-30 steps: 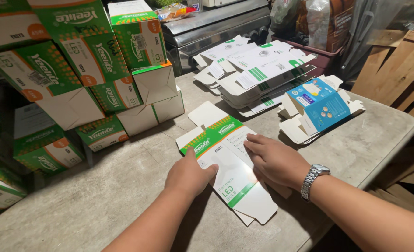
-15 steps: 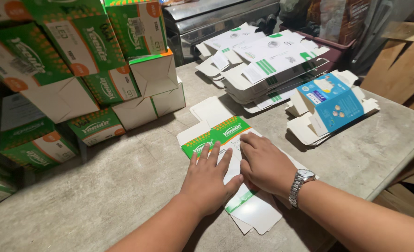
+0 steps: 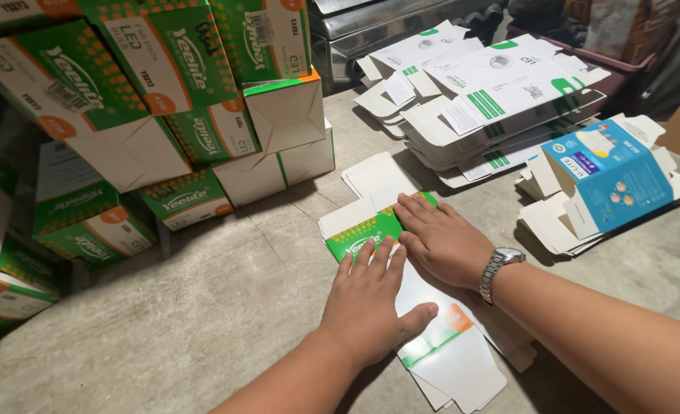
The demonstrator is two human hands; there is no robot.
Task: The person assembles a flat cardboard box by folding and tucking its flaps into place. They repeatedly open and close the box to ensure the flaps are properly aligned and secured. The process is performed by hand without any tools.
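Observation:
A flat, unfolded green and white carton blank (image 3: 363, 234) lies on the grey table (image 3: 164, 330). My left hand (image 3: 371, 299) presses flat on its middle, fingers spread. My right hand (image 3: 440, 241), a metal watch on its wrist, lies palm down across the blank just beyond the left hand, fingertips on the green panel. Both hands cover most of the blank; its white end flaps (image 3: 463, 376) stick out toward me. Neither hand grips anything.
Folded green and white boxes (image 3: 194, 100) are piled at the left and back left. A stack of flat white and green blanks (image 3: 486, 107) lies at the back right. Flat blue and white blanks (image 3: 608, 184) sit at the right.
Both hands have slid along the blank toward its green end, the left hand moving up beside the right. The view has shifted closer.

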